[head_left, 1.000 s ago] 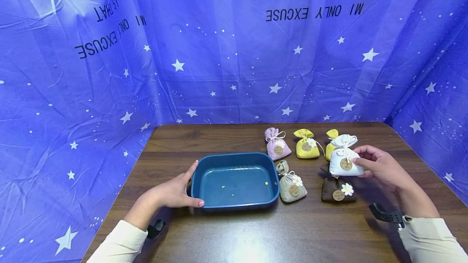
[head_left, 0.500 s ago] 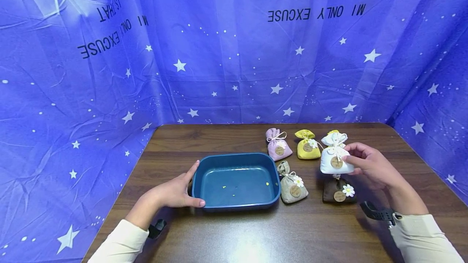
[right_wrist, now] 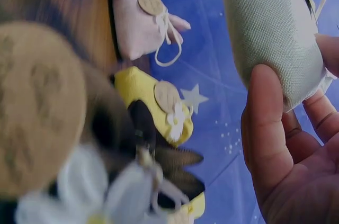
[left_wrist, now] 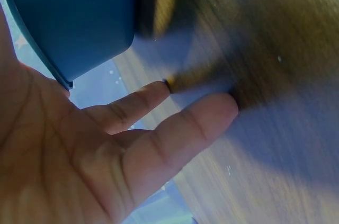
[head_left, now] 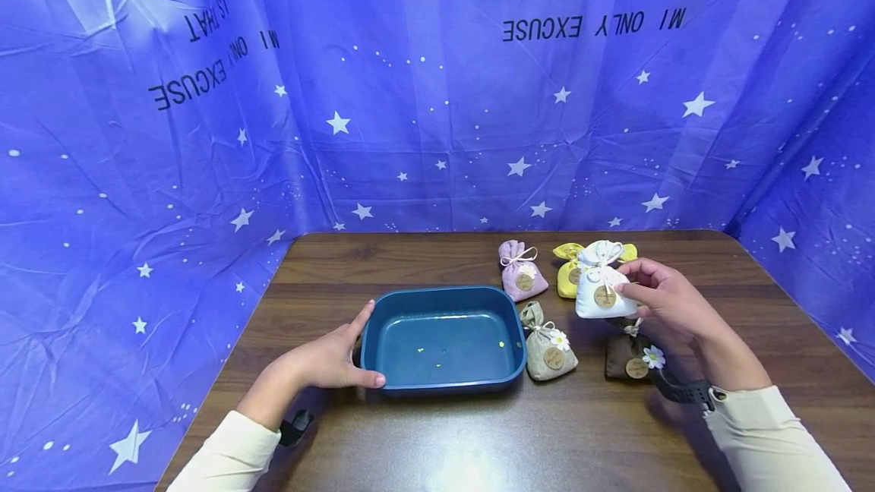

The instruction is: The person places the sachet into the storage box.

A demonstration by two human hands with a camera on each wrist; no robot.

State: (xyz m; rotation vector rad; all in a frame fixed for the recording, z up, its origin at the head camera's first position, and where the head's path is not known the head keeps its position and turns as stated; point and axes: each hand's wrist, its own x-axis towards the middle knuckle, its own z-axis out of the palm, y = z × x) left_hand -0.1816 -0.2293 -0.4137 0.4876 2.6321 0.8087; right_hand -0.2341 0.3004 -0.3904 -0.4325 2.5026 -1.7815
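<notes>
My right hand (head_left: 666,302) pinches a small white drawstring sachet (head_left: 593,305) with a round tag, lifted above the table. In the right wrist view, the thumb and fingers grip the sachet's pale body (right_wrist: 275,33). Behind it, two yellow sachets (head_left: 566,279) are partly hidden; a dark brown sachet (head_left: 623,355) with a daisy lies below. My left hand (head_left: 328,361) rests against the left end of a dark blue rectangular tub (head_left: 437,336), thumb and forefinger spread along its rim. The left wrist view shows other fingers extended toward the tabletop beside the tub's wall (left_wrist: 79,17).
A greyish-beige sachet (head_left: 543,348) with a daisy leans close to the tub's right side. Farther back lies a pink sachet (head_left: 514,270). Small yellow specks dot the tub's floor. The wooden table (head_left: 581,439) ends at a blue star-printed curtain (head_left: 437,120).
My right hand has carried the white sachet leftward, from in front of the right yellow sachet to in front of the left one. The left hand stays at the tub.
</notes>
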